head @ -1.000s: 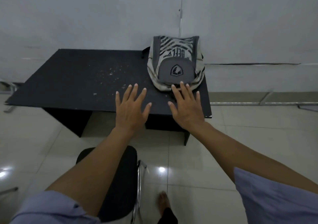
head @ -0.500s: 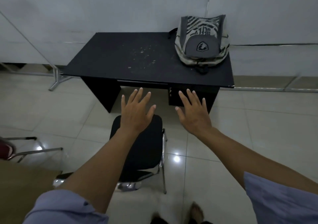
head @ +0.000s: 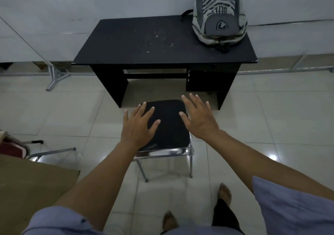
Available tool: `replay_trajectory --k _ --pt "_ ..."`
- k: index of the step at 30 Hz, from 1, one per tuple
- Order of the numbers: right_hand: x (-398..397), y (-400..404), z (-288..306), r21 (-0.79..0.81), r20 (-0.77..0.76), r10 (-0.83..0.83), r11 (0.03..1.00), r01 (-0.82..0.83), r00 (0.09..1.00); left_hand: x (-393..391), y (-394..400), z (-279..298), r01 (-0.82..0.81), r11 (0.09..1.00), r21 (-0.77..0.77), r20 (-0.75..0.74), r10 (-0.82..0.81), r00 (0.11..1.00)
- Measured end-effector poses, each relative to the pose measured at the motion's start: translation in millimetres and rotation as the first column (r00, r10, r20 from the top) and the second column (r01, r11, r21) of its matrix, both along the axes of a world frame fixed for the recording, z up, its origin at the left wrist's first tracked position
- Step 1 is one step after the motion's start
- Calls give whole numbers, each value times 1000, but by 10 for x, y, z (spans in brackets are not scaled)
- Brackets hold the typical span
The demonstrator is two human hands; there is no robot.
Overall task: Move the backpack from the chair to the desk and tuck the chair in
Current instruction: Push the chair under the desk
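The backpack (head: 219,20), grey with a striped upper panel and a dark front pocket bearing a badge, sits upright on the far right corner of the black surface (head: 144,43), its back leaning against the pale wall (head: 90,3). One dark strap loops out from its left side and a small dark tab lies on the surface just in front of it. The surface carries a scatter of pale flecks near its middle. The chair (head: 168,124) stands on the tiled floor (head: 54,111) in front of the kneehole, not tucked under; its black padded seat is bare and its chromed frame and legs show at the near edge. Both hands are held out flat above the chair, palms down, fingers spread wide and holding nothing. The left hand (head: 138,126) is over the left part of the seat; the right hand (head: 199,119) is over the seat's right edge, with its fingertips reaching past the seat's far corner. Whether either hand touches the seat cannot be told. Light blue sleeves cover the upper arms, and two bare feet show on the tiles behind the chair. At the left edge sit a brown board (head: 27,189) and part of another metal-framed chair (head: 21,149).
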State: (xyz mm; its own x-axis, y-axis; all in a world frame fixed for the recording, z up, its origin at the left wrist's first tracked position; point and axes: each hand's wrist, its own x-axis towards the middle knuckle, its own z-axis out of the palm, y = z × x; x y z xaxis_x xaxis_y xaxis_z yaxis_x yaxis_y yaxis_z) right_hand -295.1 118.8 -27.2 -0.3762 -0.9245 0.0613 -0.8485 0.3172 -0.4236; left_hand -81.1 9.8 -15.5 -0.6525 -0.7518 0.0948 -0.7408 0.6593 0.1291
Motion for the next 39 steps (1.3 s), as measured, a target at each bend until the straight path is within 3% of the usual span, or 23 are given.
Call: replay_trajectory --k 9,15,19,23,26,39 --pt "739 261 -107 220 167 91 967 -127 982 750 164 -235 42 977 209 30 -50 998" --pt "846 427 -300 398 110 167 896 -198 980 1030 146 -398 56 954 295 198 -119 973" --pt "924 363 -395 417 29 119 901 -120 993 970 112 -459 18 962 273 266 -93 959" --pt "976 290 -428 392 -85 73 919 -33 994 911 124 -515 -37 993 116 298 0 955" --pt "991 253 -392 351 -158 58 936 1 986 860 129 -467 -88 988 126 328 42 944" --pt "963 -162 -203 335 -197 -29 937 96 980 608 -192 -311 -151 981 121 351 100 931"
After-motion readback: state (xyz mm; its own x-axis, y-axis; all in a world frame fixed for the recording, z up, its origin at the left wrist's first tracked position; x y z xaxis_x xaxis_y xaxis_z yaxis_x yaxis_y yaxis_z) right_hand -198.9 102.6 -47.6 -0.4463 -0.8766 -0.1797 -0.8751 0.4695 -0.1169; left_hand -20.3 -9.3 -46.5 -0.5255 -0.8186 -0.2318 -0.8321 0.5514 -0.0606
